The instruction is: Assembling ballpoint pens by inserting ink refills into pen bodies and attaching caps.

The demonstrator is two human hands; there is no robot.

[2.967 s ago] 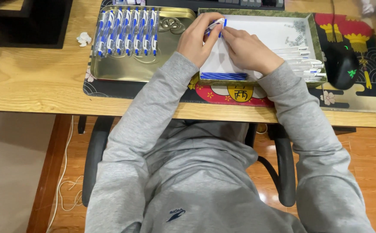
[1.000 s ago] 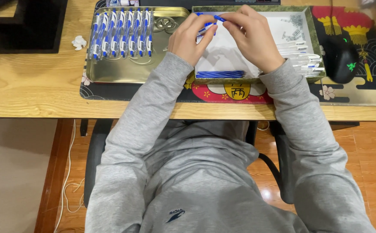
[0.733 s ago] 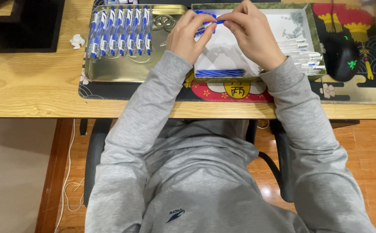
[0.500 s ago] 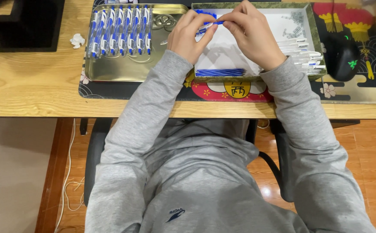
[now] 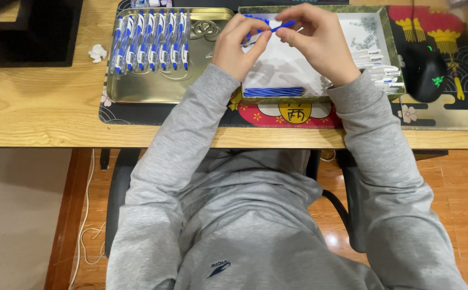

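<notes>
Grey hooded sweatshirt, long ribbed-cuff sleeves, small dark blue chest emblem, bare hands

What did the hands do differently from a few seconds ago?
Both hands rose from low over the white tray toward its far edge. The left hand and right hand now pinch the blue pen piece between their fingertips, each with a closed grip. The row of finished pens in the metal tray, the blue refills and the mouse stayed put.
</notes>
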